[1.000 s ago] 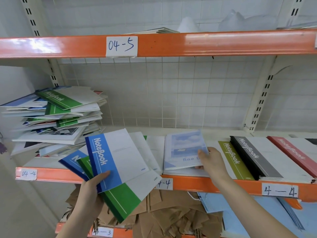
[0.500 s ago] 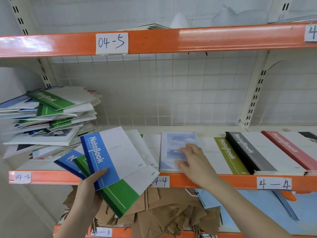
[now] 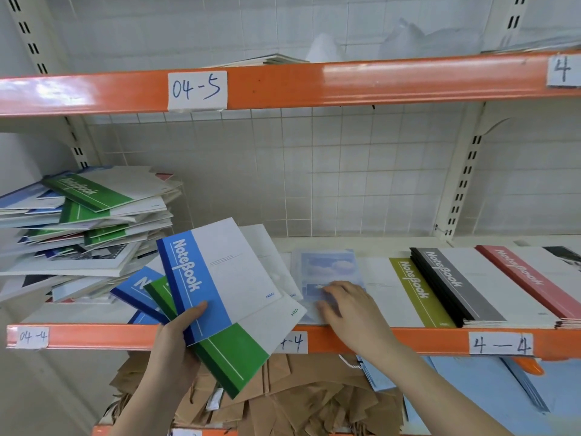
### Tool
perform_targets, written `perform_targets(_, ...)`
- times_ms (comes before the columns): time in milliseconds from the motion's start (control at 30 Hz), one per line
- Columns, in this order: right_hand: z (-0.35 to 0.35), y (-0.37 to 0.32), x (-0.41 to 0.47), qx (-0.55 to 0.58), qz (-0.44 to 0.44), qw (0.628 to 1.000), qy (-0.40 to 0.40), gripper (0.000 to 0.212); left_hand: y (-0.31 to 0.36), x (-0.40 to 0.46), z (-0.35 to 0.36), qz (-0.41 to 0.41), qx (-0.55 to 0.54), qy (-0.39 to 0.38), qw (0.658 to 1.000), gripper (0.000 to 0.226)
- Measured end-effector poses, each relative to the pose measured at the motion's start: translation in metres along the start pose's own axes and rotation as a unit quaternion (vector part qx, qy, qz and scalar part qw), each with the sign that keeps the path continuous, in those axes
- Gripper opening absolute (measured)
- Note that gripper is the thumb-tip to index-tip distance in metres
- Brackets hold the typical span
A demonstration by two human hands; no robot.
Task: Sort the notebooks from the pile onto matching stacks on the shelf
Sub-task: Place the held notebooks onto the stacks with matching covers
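A messy pile of notebooks [image 3: 85,221] sits at the left end of the orange-edged shelf [image 3: 408,338]. My left hand [image 3: 176,344] grips a fan of notebooks in front of the shelf: a blue-spined one [image 3: 217,278] on top, a green one [image 3: 235,354] under it, more blue ones behind. My right hand [image 3: 349,309] rests flat, fingers spread, on a pale blue cloud-cover notebook [image 3: 327,269] lying on the shelf. To its right lie an olive notebook [image 3: 415,291], a grey and black stack [image 3: 452,284] and a red stack [image 3: 528,278].
The upper shelf beam [image 3: 377,80] labelled 04-5 runs overhead. Brown paper bags [image 3: 298,404] and blue sheets [image 3: 471,388] fill the level below. A white grid panel backs the shelf, with slotted uprights at left and right.
My right hand laid the cloud-cover notebook flat on the shelf and slid onto its lower part, fingers spread. The left hand kept its fan of notebooks almost still.
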State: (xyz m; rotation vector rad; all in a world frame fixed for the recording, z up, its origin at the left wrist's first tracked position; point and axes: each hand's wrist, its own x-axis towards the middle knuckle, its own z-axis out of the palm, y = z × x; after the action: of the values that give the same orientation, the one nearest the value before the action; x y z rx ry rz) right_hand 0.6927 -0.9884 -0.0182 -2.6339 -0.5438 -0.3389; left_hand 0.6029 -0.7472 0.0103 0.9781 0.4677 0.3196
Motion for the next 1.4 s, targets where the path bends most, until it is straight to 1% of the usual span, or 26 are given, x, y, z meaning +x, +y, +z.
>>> perform_targets(33, -0.004, -0.002, 0.002, 0.056, 0.012, 0.998, 0.019, 0.035, 0.001, -0.001, 0.001, 0.000, -0.002, -0.002, 1.000, 0.025)
perform_targets(67, -0.009, -0.006, 0.003, 0.137, 0.029, 0.990, 0.032, 0.031, 0.003, -0.003, 0.003, 0.001, -0.004, -0.006, 1.000, 0.027)
perform_targets(100, -0.014, -0.011, 0.005, 0.231, 0.050, 0.971, 0.029, 0.028, 0.004, -0.005, 0.004, 0.003, -0.005, -0.013, 1.000, 0.030)
perform_targets(167, -0.024, -0.024, 0.010, 0.406, 0.089, 0.909, -0.020, 0.024, 0.006, -0.008, 0.006, 0.010, -0.006, -0.030, 0.999, 0.028)
perform_targets(200, -0.030, -0.030, 0.012, 0.472, 0.107, 0.874, -0.050, 0.026, 0.007, -0.010, 0.008, 0.013, -0.007, -0.039, 0.999, 0.025)
perform_targets(267, -0.040, -0.038, 0.017, 0.556, 0.133, 0.813, -0.112, 0.034, 0.008, -0.014, 0.013, 0.020, 0.002, -0.058, 0.998, 0.023)
perform_targets(300, -0.045, -0.043, 0.017, 0.575, 0.140, 0.794, -0.137, 0.035, 0.008, -0.015, 0.017, 0.028, 0.014, -0.066, 0.997, 0.024)
perform_targets(333, -0.048, -0.046, 0.018, 0.578, 0.137, 0.791, -0.149, 0.034, 0.008, -0.015, 0.021, 0.035, 0.029, -0.073, 0.996, 0.026)
perform_targets(367, -0.047, -0.048, 0.020, 0.565, 0.128, 0.802, -0.148, 0.034, 0.007, -0.015, 0.025, 0.040, 0.047, -0.077, 0.995, 0.028)
perform_targets(400, -0.045, -0.050, 0.021, 0.540, 0.116, 0.822, -0.139, 0.040, 0.005, -0.015, 0.028, 0.042, 0.064, -0.078, 0.994, 0.029)
perform_targets(467, -0.037, -0.053, 0.021, 0.472, 0.099, 0.866, -0.129, 0.065, 0.003, -0.014, 0.032, 0.046, 0.086, -0.072, 0.993, 0.028)
perform_targets(500, -0.032, -0.053, 0.021, 0.447, 0.099, 0.880, -0.128, 0.069, 0.001, -0.014, 0.033, 0.046, 0.088, -0.071, 0.993, 0.028)
perform_targets(533, -0.028, -0.051, 0.021, 0.435, 0.105, 0.886, -0.124, 0.065, 0.000, -0.013, 0.034, 0.043, 0.086, -0.074, 0.993, 0.028)
perform_targets(667, -0.022, -0.045, 0.015, 0.447, 0.135, 0.879, -0.094, 0.027, -0.005, -0.016, 0.035, 0.015, 0.065, -0.076, 0.995, 0.020)
perform_targets(733, -0.019, -0.040, 0.014, 0.452, 0.154, 0.875, -0.072, 0.015, -0.008, -0.016, 0.035, -0.011, 0.050, -0.085, 0.995, 0.022)
perform_targets(767, -0.018, -0.039, 0.014, 0.455, 0.163, 0.873, -0.061, 0.013, -0.009, -0.016, 0.035, -0.019, 0.048, -0.088, 0.995, 0.024)
perform_targets(833, -0.016, -0.036, 0.013, 0.437, 0.174, 0.881, -0.049, 0.011, -0.013, -0.015, 0.033, -0.025, 0.053, -0.078, 0.995, 0.022)
perform_targets(900, -0.018, -0.034, 0.013, 0.392, 0.165, 0.904, -0.037, 0.011, -0.014, -0.016, 0.029, -0.027, 0.058, -0.067, 0.996, 0.018)
perform_targets(967, -0.022, -0.029, 0.015, 0.371, 0.172, 0.912, 0.001, 0.012, -0.010, -0.016, 0.021, -0.021, 0.058, -0.053, 0.997, 0.013)
perform_targets(1067, -0.027, -0.019, 0.019, 0.381, 0.203, 0.899, 0.070, 0.014, 0.002, -0.015, -0.008, -0.011, 0.041, -0.005, 0.999, 0.014)
perform_targets(1133, -0.024, -0.018, 0.022, 0.408, 0.206, 0.885, 0.091, 0.019, 0.011, -0.013, -0.034, -0.003, 0.032, 0.033, 0.999, 0.015)
perform_targets(1200, -0.016, -0.024, 0.026, 0.419, 0.203, 0.881, 0.087, 0.022, 0.021, -0.012, -0.058, 0.014, 0.030, 0.068, 0.997, 0.015)
perform_targets(1267, -0.005, -0.036, 0.030, 0.424, 0.201, 0.880, 0.074, 0.023, 0.030, -0.012, -0.080, 0.034, 0.043, 0.088, 0.995, 0.016)
perform_targets(1400, 0.016, -0.075, 0.038, 0.461, 0.180, 0.868, 0.028, 0.017, 0.038, -0.018, -0.106, 0.024, 0.083, 0.092, 0.992, 0.008)
